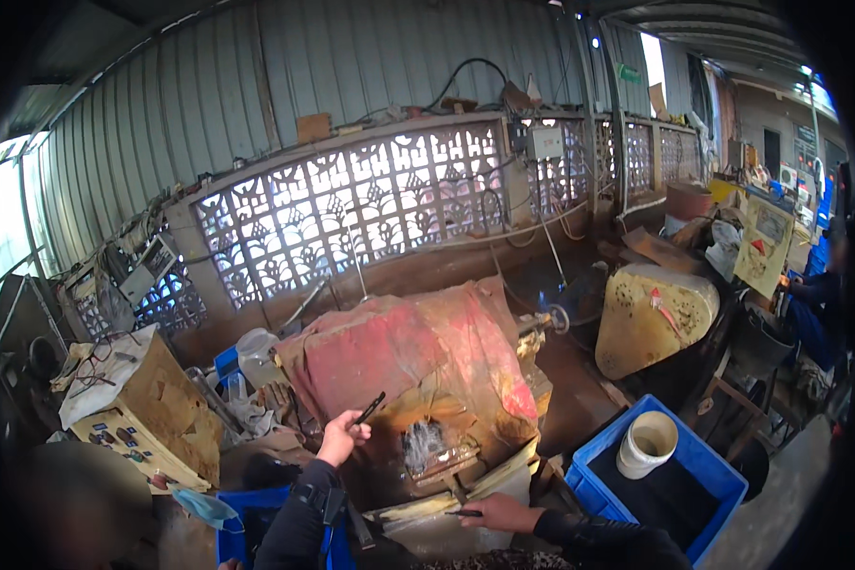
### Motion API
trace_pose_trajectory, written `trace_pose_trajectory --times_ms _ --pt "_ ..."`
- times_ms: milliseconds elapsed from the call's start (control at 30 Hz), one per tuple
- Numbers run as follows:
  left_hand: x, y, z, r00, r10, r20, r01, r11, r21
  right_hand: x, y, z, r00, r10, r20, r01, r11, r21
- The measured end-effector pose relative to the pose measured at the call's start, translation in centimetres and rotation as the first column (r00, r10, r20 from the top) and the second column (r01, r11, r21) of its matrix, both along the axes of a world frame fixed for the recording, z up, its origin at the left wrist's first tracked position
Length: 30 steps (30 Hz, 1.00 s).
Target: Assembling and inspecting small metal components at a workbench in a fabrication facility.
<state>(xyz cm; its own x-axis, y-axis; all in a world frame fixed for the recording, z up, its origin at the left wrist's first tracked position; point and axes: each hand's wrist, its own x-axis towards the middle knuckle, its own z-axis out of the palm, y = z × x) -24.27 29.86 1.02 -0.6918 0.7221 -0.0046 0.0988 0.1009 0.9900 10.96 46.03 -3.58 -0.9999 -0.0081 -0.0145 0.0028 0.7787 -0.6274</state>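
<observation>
Cloth [380,351], red and grimy, covers machinery [539,382] before a latticed wall [356,211].

You wear a long, very dark left sleeve [290,540], close to black, that runs down your forearm to the wrist. Its cloth looks matte and shows soft creases. Around that wrist sits a black band carrying a dark, blocky piece like a watch [333,505]; its details are too small to tell. Your left hand [342,439] is bare, with fingers and thumb uncovered. Your right sleeve [617,541] is equally dark and long, loosely wrinkled, and ends at the wrist in a dark cuff. Your right hand [503,514] is bare too, its knuckles uncovered.
</observation>
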Motion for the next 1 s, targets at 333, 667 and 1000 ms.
trace_pose_trajectory --times_ms 333,667,1000 --pt "1.6 1.1 -5.0 0.997 -0.019 -0.078 0.017 0.999 -0.031 1.0 -1.4 -0.7 0.955 -0.162 -0.247 0.155 0.987 -0.05" --pt "-0.5 4.5 -11.5 0.903 -0.088 -0.421 -0.034 0.962 -0.273 -0.3 -1.6 0.1 0.937 -0.295 -0.189 0.241 0.934 -0.264" --pt "-0.3 5.4 -17.2 0.768 -0.323 -0.553 0.221 0.944 -0.244 0.4 -2.8 0.5 0.949 -0.298 -0.105 0.271 0.938 -0.216"
